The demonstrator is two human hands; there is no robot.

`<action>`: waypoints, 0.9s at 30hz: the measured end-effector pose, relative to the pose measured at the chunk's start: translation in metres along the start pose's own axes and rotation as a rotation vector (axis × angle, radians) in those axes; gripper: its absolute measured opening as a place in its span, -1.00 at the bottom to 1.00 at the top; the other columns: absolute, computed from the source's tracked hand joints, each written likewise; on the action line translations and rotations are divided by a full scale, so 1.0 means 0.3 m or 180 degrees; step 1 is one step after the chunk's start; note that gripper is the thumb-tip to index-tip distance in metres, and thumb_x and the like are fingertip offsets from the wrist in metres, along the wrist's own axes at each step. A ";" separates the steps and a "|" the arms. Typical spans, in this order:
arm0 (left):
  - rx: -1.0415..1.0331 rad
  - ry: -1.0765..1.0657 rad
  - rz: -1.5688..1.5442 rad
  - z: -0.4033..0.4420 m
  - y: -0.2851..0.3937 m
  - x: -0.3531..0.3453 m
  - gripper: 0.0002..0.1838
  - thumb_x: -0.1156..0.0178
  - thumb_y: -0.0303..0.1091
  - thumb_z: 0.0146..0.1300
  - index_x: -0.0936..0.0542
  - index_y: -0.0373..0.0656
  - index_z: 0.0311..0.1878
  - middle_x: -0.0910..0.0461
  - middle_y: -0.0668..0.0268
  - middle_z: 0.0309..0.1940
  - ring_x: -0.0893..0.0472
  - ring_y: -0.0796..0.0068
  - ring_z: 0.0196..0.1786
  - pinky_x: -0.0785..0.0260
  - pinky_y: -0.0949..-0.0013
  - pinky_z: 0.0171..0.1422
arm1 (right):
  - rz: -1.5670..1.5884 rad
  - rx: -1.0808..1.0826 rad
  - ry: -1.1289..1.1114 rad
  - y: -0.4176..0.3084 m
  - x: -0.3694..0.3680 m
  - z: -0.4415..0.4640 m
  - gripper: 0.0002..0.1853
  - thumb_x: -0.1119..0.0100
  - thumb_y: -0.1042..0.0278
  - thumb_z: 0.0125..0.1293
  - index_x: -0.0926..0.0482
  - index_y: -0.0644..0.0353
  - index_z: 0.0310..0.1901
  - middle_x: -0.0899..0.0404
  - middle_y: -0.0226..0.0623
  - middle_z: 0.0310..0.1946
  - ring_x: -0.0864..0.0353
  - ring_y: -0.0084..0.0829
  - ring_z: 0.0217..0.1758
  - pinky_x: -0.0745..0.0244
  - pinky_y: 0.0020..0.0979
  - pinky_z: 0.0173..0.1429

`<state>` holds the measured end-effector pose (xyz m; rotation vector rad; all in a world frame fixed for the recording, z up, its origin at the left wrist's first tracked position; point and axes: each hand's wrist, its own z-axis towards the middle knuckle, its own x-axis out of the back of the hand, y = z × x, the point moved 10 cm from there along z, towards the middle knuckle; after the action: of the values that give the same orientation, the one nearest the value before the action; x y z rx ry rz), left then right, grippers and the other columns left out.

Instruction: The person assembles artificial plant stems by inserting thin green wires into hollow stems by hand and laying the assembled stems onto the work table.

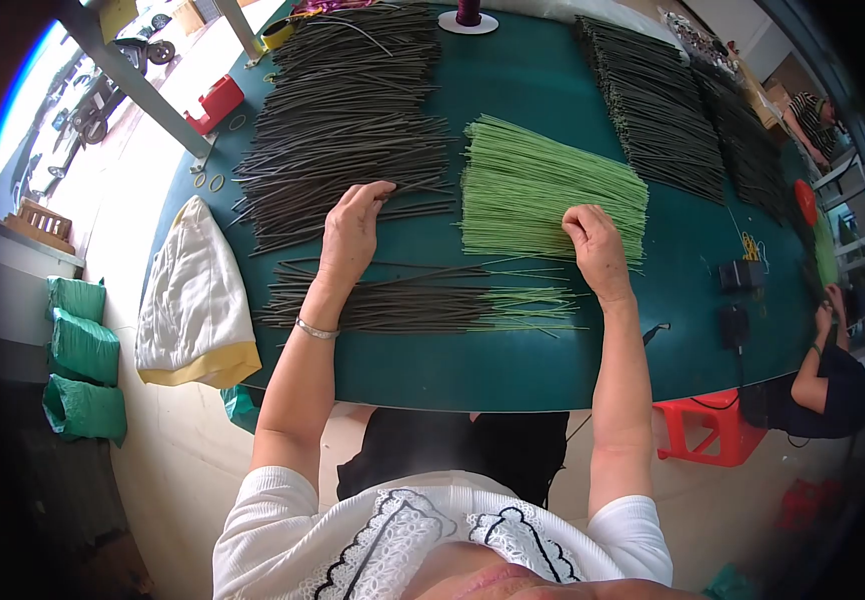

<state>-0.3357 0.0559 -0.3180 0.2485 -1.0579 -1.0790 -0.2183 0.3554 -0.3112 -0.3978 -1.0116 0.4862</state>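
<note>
My left hand [351,232] is closed in a pinch over the lower right part of a wide pile of thin dark tubes [343,140], with a tube end at its fingertips. Over the right part of a bundle of thin green wires [533,180] is my right hand [598,250], thumb and fingers pinched on a wire; the tips are partly hidden. Closer to me, between my forearms, lies a row of dark tubes [383,305] with green wires [528,308] sticking out of their right ends.
More dark tubes [653,110] lie at the back right of the green table [433,375]. A white cloth bag [198,295] and a red tape dispenser [217,103] are at left, a purple spool [469,14] at the back. Beyond a red stool [711,430], another person [828,385] works at right.
</note>
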 end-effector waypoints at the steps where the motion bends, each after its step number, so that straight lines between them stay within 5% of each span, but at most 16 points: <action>1: -0.0087 0.0002 -0.0430 -0.001 0.028 0.009 -0.78 -0.22 -0.54 0.38 -0.73 -0.21 0.03 -0.67 0.29 -0.24 -0.62 0.42 -0.29 -0.46 0.40 -0.17 | 0.0208 -0.0064 0.0051 -0.006 0.012 0.001 -0.96 -0.26 0.52 0.33 -0.58 0.23 -0.25 -0.57 -0.30 -0.36 -0.54 -0.23 -0.18 -0.46 -0.24 -0.03; 5: 0.0674 -0.0396 -0.0645 -0.031 -0.005 -0.023 -0.80 -0.30 -0.37 0.38 -0.76 -0.15 0.01 -0.72 0.28 -0.31 -0.63 0.41 -0.25 -0.49 0.36 -0.10 | 0.0619 0.0104 0.0143 -0.059 0.025 -0.001 -0.94 -0.29 0.53 0.32 -0.63 0.24 -0.20 -0.60 -0.32 -0.35 -0.57 -0.30 -0.23 -0.49 -0.32 -0.13; 22: 0.0388 -0.0499 -0.0636 -0.042 0.034 -0.050 -0.82 -0.29 -0.30 0.38 -0.75 -0.15 -0.07 -0.75 0.27 -0.31 -0.69 0.33 -0.23 -0.52 0.32 -0.06 | 0.0721 0.0190 0.0062 -0.092 0.020 -0.008 -0.92 -0.32 0.60 0.30 -0.67 0.24 -0.19 -0.63 -0.37 -0.35 -0.58 -0.40 -0.23 -0.50 -0.42 -0.15; 27: -0.0309 -0.0405 0.0318 -0.037 0.121 -0.020 -0.85 -0.29 -0.27 0.37 -0.76 -0.09 -0.16 -0.74 0.33 -0.37 -0.64 0.32 -0.29 -0.41 0.27 -0.04 | 0.0478 0.0449 0.0103 -0.127 0.032 -0.010 -0.90 -0.36 0.58 0.24 -0.69 0.22 -0.22 -0.63 -0.38 -0.36 -0.58 -0.36 -0.24 -0.53 -0.38 -0.15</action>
<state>-0.3055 0.0755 -0.3044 0.0490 -1.1160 -1.0636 -0.2037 0.3290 -0.2858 -0.3555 -0.9140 0.6804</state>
